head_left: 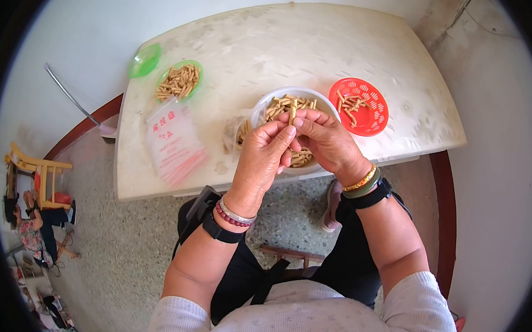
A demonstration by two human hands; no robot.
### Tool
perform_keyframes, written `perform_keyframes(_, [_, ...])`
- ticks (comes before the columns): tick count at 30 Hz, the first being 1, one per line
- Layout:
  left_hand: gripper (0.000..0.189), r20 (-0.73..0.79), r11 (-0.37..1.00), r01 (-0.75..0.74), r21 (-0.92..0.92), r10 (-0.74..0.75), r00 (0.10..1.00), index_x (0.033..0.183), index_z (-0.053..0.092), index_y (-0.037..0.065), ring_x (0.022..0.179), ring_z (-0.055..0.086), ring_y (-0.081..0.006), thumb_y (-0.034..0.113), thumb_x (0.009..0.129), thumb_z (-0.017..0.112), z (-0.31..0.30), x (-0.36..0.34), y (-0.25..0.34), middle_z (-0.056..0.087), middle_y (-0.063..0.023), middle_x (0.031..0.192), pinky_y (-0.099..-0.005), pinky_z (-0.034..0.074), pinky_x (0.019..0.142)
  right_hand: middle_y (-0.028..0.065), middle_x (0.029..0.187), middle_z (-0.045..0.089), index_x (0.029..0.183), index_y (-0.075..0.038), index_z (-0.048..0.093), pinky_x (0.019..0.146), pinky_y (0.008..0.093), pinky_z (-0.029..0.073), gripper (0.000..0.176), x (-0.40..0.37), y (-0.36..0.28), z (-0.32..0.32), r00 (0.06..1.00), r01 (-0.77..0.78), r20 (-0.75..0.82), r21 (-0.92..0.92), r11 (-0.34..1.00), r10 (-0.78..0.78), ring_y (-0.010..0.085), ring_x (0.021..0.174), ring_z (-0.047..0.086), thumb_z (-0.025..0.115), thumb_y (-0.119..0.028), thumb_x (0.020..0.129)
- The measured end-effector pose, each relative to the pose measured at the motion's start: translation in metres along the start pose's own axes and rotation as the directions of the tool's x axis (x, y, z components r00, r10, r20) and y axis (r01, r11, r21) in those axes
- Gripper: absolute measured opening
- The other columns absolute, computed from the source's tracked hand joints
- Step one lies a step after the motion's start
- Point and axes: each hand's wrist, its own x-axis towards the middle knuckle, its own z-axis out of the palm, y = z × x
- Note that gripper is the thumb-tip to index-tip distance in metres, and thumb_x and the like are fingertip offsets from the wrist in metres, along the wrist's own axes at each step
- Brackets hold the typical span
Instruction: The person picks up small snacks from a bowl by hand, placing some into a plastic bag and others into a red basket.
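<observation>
Both hands are raised over a white bowl [268, 95] heaped with short tan stick-shaped pieces [276, 109]. A single tan stick [293, 111] stands upright between the fingertips. My left hand [262, 151] pinches it from the left side, thumb against its lower part. From the other side, my right hand [330, 142] is closed on the same stick with thumb and forefinger. The lower end is hidden by the fingers. Right of the bowl sits a red perforated basket [375, 119] with several similar sticks in it.
On the pale table [242, 44], a green plate [199, 75] of sticks stands beside an empty green dish [145, 61]. A printed plastic bag [174, 137] lies at the left. A person [31, 229] sits near a wooden chair [51, 182] at far left.
</observation>
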Motion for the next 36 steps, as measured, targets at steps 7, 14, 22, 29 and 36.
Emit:
perform_keyframes(7, [0.018,-0.001,0.996,0.042,0.073,-0.042,0.999,0.094,0.064,0.002,0.050,0.047,-0.0018,0.019,0.096,0.057,-0.001,-0.002,0.004,0.058,0.0001,0.071,-0.0150,0.032,0.039,-0.0004,0.085,0.066,0.099,-0.005,0.067,0.064,0.0201,0.042,0.016,0.000,-0.008,0.008,0.975,0.029,-0.220,0.015,0.999,-0.025,0.0051,0.071,0.055,0.057,-0.018,0.096])
perform_keyframes(14, [0.015,0.034,0.933,-0.009,0.359,-0.003,0.999,0.101,0.063,0.002,0.058,0.051,-0.0026,0.014,0.096,0.056,-0.001,-0.006,0.008,0.061,-0.0013,0.079,-0.0153,0.037,0.045,-0.0036,0.074,0.059,0.090,-0.006,0.064,0.056,0.0167,0.038,0.015,-0.006,-0.032,-0.023,0.888,0.114,-0.382,-0.359,0.926,-0.257,0.0026,0.062,0.048,0.060,-0.020,0.094])
perform_keyframes(22, [0.016,0.016,0.779,-0.278,0.561,0.326,0.945,0.104,0.064,0.000,0.064,0.054,-0.0035,0.001,0.089,0.060,-0.014,-0.011,0.011,0.066,-0.0033,0.084,-0.0191,0.045,0.059,0.0088,0.079,0.069,0.089,-0.002,0.068,0.067,0.0315,0.051,0.020,-0.024,-0.062,-0.117,0.643,-0.354,-0.491,-0.871,0.341,-0.588,0.0191,0.072,0.065,0.070,-0.021,0.080])
perform_keyframes(29, [0.015,-0.008,0.808,-0.263,0.527,0.315,0.949,0.104,0.063,-0.001,0.062,0.051,-0.0020,0.001,0.090,0.059,-0.019,-0.011,0.023,0.063,-0.0023,0.081,-0.0173,0.043,0.055,0.0108,0.082,0.070,0.091,-0.008,0.071,0.072,0.0355,0.052,0.020,-0.029,-0.064,-0.140,0.676,-0.559,-0.561,-0.813,0.164,-0.479,0.0252,0.076,0.066,0.067,-0.024,0.081])
perform_keyframes(36, [0.015,-0.012,0.796,-0.268,0.542,0.326,0.945,0.105,0.063,0.000,0.062,0.051,-0.0021,0.002,0.091,0.058,-0.019,-0.010,0.024,0.062,-0.0019,0.081,-0.0174,0.043,0.055,0.0119,0.084,0.070,0.091,-0.009,0.071,0.074,0.0378,0.052,0.017,-0.024,-0.054,-0.138,0.752,-0.512,-0.506,-0.852,0.108,-0.422,0.0274,0.080,0.066,0.067,-0.021,0.080])
